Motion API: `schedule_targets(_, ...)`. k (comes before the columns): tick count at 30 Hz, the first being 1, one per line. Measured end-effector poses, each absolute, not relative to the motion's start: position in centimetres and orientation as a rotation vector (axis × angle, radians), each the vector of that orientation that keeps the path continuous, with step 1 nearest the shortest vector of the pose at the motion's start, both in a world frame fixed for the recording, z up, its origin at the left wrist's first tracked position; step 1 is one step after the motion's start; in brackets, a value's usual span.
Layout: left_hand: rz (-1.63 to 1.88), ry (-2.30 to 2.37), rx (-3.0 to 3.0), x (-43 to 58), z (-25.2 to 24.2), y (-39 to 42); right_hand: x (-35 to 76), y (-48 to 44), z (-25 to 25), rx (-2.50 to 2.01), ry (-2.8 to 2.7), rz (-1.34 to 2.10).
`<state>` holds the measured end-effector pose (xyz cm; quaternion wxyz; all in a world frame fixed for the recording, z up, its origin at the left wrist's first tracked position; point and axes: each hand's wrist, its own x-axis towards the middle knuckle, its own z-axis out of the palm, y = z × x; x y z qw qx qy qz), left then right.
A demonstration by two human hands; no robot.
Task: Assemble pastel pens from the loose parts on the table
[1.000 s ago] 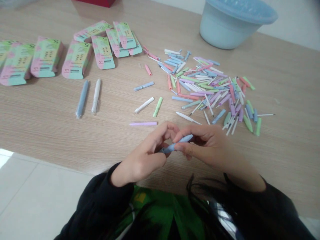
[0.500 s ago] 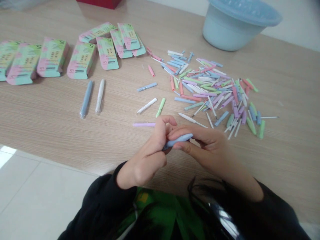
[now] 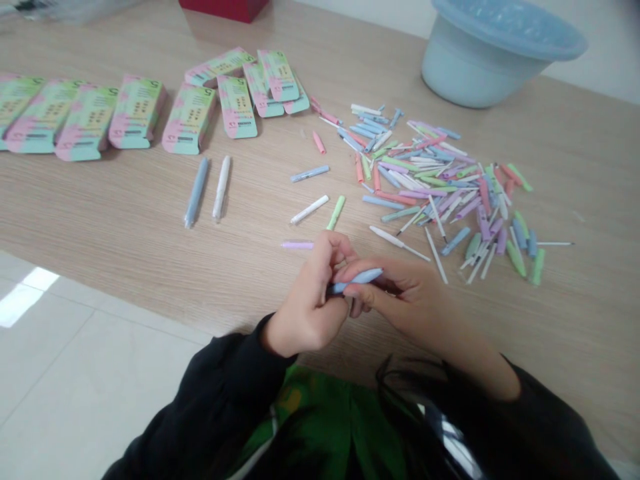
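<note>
A light-blue pen barrel (image 3: 369,275) is held aslant above the near part of the table (image 3: 165,267). The right hand (image 3: 407,290) pinches it between thumb and fingers; the left hand (image 3: 315,307) appears closed around its other end, though that grip is partly hidden. Just beyond lie a purple pen piece (image 3: 295,245) and a green pen piece (image 3: 338,209). Farther out are a heap of pen parts (image 3: 425,180), printed cartons (image 3: 135,113) and a blue basin (image 3: 470,80).

Left hand (image 3: 313,310) and right hand (image 3: 407,290) close together, mid-view. Left forearm (image 3: 225,383), right forearm (image 3: 475,350) angled inward. Right thumb (image 3: 373,295) and fingers pinching. Left fingers (image 3: 330,248) curled; fingertips partly hidden, apparently gripping.
</note>
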<state>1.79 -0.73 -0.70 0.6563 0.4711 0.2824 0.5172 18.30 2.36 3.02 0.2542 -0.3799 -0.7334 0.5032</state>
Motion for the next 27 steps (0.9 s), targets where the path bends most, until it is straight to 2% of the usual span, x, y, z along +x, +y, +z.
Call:
schedule_targets(9,1.230,0.516,0.927,1.9,-0.9,-0.3,17.4,1.7,2.9,-1.016,-2.081,1.082)
schedule_targets(14,1.247,0.575,1.158,2.0,-0.8,0.1,17.4,1.4,2.3,-1.026,-2.001,0.931)
schedule_targets(21,1.240,0.477,1.239,1.7,-0.9,0.7,18.0,1.8,2.8,-1.017,-1.739,1.077)
schedule_targets(27,0.973,0.723,1.522,0.9,0.1,0.8,19.2,2.5,4.2,-0.970,-1.579,1.124)
